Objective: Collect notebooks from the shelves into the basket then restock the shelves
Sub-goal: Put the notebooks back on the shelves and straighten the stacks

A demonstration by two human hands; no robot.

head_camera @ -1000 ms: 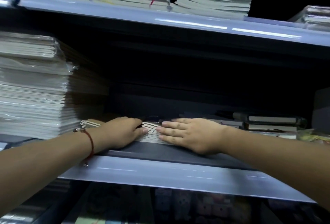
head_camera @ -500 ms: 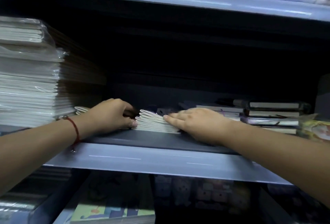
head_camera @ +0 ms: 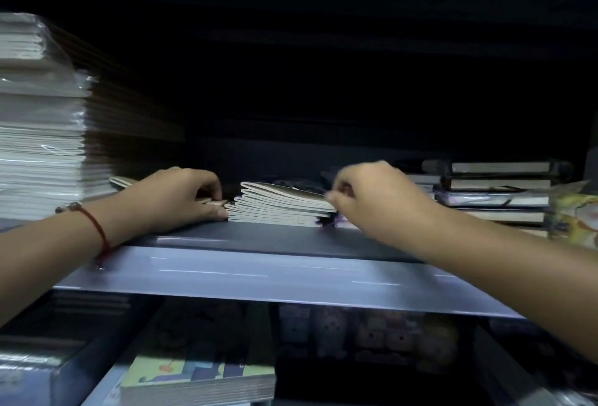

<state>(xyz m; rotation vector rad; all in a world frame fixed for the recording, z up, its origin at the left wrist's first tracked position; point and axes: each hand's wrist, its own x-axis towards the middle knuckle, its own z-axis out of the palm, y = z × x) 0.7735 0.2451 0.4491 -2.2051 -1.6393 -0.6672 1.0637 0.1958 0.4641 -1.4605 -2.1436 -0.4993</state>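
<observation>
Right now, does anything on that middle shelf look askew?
Yes. The small notebook stack between the hands is fanned out, upper copies tilted rather than squared. The tall wrapped stack on the left sits even.

A red string bracelet (head_camera: 97,227) hangs above a row of plush toys (head_camera: 365,334). Left of the toys lies a colourful-covered book stack (head_camera: 197,379); up right, a crinkled yellow packet (head_camera: 572,214).
</observation>
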